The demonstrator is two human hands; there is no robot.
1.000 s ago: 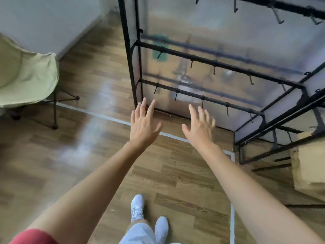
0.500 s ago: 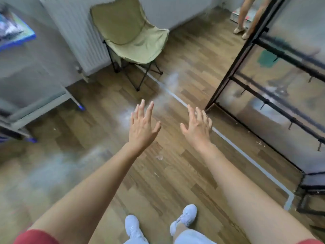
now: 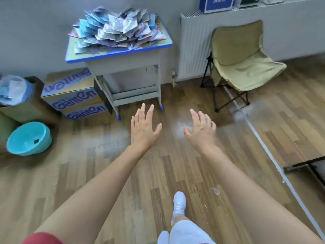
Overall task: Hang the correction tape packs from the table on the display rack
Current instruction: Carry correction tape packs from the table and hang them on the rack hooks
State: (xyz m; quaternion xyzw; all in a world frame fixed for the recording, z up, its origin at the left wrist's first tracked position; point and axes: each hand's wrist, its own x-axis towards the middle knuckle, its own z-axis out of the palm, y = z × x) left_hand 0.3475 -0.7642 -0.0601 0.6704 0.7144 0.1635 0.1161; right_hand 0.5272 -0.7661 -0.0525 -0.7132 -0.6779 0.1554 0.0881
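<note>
A heap of correction tape packs, blue and grey, lies on a small blue-edged table against the far wall. My left hand and my right hand are stretched out in front of me over the wooden floor, fingers straight and spread, holding nothing. Both hands are well short of the table. Only a black foot of the display rack shows at the right edge.
A green folding chair stands right of the table before a white radiator. Cardboard boxes are stacked left of the table, with a teal basin on the floor. A white tape line crosses the floor.
My view has swung left, away from the display rack, past the chair to the table with the packs. Both hands have stayed outstretched and empty.
</note>
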